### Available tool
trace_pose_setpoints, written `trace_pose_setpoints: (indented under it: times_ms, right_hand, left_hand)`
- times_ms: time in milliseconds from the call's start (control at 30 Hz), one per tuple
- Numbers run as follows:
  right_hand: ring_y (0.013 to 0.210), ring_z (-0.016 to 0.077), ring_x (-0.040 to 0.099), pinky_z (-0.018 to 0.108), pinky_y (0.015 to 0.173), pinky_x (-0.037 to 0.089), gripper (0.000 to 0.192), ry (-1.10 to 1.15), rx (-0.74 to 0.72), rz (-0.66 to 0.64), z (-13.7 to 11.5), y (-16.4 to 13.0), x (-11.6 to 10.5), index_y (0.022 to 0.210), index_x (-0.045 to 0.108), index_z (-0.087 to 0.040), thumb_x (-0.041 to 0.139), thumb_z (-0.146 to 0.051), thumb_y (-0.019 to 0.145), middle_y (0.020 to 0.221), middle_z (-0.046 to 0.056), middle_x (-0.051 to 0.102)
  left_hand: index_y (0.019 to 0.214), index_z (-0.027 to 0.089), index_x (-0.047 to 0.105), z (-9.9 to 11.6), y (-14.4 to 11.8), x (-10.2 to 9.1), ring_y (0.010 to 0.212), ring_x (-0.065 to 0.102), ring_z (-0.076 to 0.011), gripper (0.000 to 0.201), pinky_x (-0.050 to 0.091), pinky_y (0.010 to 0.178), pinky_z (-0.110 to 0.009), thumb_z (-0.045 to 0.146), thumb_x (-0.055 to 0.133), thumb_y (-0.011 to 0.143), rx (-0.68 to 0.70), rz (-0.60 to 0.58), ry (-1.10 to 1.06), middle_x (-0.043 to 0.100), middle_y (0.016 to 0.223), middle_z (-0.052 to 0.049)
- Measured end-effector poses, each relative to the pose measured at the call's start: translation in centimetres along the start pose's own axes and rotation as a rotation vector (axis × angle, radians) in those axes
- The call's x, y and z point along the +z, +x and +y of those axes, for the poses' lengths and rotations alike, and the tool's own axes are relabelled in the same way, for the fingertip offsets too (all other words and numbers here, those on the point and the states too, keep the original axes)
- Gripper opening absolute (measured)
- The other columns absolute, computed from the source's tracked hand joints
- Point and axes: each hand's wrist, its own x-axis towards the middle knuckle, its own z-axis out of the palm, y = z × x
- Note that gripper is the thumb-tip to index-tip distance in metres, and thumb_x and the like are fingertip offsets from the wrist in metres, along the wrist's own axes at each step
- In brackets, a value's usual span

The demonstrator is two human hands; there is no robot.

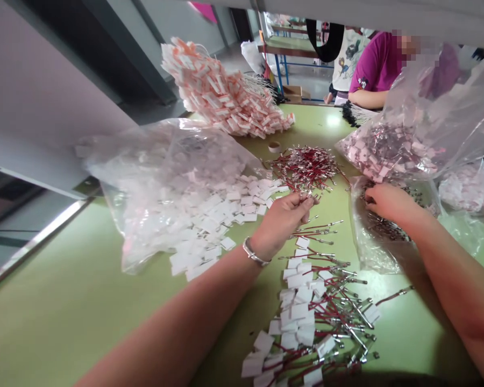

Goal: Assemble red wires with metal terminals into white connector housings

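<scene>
My left hand [284, 219], with a metal band at the wrist, is closed in a pinch at the near edge of a pile of short red wires [306, 164] with metal ends. A wire's metal end seems to show at its fingertips. Over an open clear plastic bag [377, 258] of small dark metal parts, my right hand [393, 203] has its fingers curled inward; what they hold is hidden. Below my left hand lies a row of red wires with white tabs [300, 312] at one end and silvery metal pieces at the other.
A big clear bag [145, 161] spills white plastic pieces [210, 242] at left. Behind it is a heap of white-and-orange parts [226, 91]. A tape roll [274, 146] lies near the wires. More filled bags [403, 145] stand at right. A person in purple [375, 64] sits opposite.
</scene>
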Motion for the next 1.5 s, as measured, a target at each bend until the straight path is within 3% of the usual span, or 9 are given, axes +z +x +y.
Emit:
trace_pose_setpoints:
  times_ms: [133,267,433,567,867,1067,1267,1333,1500]
  right_hand:
    - [0.077,0.0225,0.063,0.029,0.058,0.036,0.021,-0.016,-0.037,0.052,0.0,0.1,0.0,0.081,0.071,-0.02,0.053,-0.03,0.084,0.09,0.01,0.07]
    - [0.071,0.0196,0.062,0.028,0.06,0.039,0.023,0.211,-0.001,0.231,-0.7,-0.6,-0.9,0.088,0.07,-0.02,0.049,-0.029,0.087,0.082,0.006,0.071]
    - [0.07,0.0156,0.062,0.028,0.068,0.046,0.019,0.757,-0.252,0.362,-5.4,-2.0,-0.5,0.09,0.071,-0.021,0.052,-0.026,0.087,0.081,0.003,0.072]
    - [0.069,0.0154,0.062,0.03,0.068,0.048,0.02,0.94,-0.32,0.428,-8.0,-2.3,0.8,0.088,0.073,-0.023,0.053,-0.024,0.086,0.081,0.002,0.072]
    - [0.074,0.0169,0.064,0.034,0.069,0.052,0.02,1.249,-0.3,0.297,-7.9,-2.3,0.9,0.09,0.075,-0.025,0.057,-0.027,0.082,0.082,0.001,0.073]
    - [0.077,0.0163,0.064,0.033,0.072,0.05,0.02,1.162,-0.302,0.389,-8.0,-2.5,1.2,0.089,0.075,-0.026,0.057,-0.025,0.081,0.089,0.003,0.074]
    - [0.052,0.0096,0.047,0.024,0.051,0.036,0.019,1.015,-0.304,0.132,-7.3,-2.6,-0.1,0.071,0.071,-0.018,0.056,-0.025,0.081,0.056,-0.003,0.058]
    - [0.049,0.0081,0.042,0.023,0.048,0.032,0.018,0.987,-0.268,0.09,-7.5,-2.7,-0.7,0.065,0.067,-0.017,0.058,-0.023,0.08,0.051,-0.004,0.053]
    - [0.045,0.0069,0.038,0.022,0.044,0.029,0.023,1.03,-0.229,0.027,-7.9,-2.8,-1.2,0.062,0.062,-0.017,0.056,-0.025,0.082,0.05,-0.004,0.053]
  left_hand:
    - [0.078,0.017,0.059,-0.1,0.0,0.0,0.047,0.04,-0.0064,0.024,0.03,0.045,-0.021,0.038,0.052,0.086,-0.022,-0.017,0.013,0.056,0.064,0.001]
    - [0.07,0.016,0.058,0.3,-0.3,0.2,0.045,0.035,-0.0054,0.024,0.027,0.045,-0.022,0.034,0.053,0.085,-0.018,-0.004,0.083,0.056,0.061,0.002]
    - [0.06,0.016,0.055,0.3,-0.7,0.8,0.049,0.04,-0.0064,0.031,0.032,0.048,-0.022,0.038,0.057,0.082,-0.007,-0.025,0.097,0.053,0.055,0.002]
    - [0.057,0.017,0.05,0.0,-0.8,0.9,0.049,0.041,-0.0069,0.032,0.036,0.051,-0.022,0.037,0.058,0.081,0.023,-0.087,0.018,0.05,0.052,0.004]
    - [0.057,0.017,0.052,0.2,-1.0,0.9,0.049,0.041,-0.0069,0.034,0.035,0.049,-0.022,0.041,0.061,0.08,0.042,-0.067,0.022,0.05,0.052,0.004]
    - [0.054,0.018,0.046,0.4,-1.0,0.7,0.045,0.036,-0.0063,0.036,0.033,0.047,-0.022,0.038,0.059,0.081,0.065,-0.024,0.074,0.042,0.048,0.006]
    - [0.067,0.018,0.065,0.2,-1.2,-0.1,0.057,0.049,-0.0093,0.02,0.036,0.055,-0.023,0.019,0.049,0.08,0.415,-0.01,0.523,0.058,0.058,0.002]
    - [0.075,0.02,0.069,0.1,-1.2,-0.3,0.062,0.053,-0.0107,0.025,0.037,0.058,-0.024,0.011,0.045,0.073,0.528,-0.041,0.676,0.063,0.065,0.001]
    - [0.079,0.022,0.071,0.7,-0.9,-0.9,0.063,0.055,-0.0118,0.028,0.04,0.061,-0.025,0.012,0.045,0.074,0.519,-0.123,0.733,0.066,0.066,0.0]
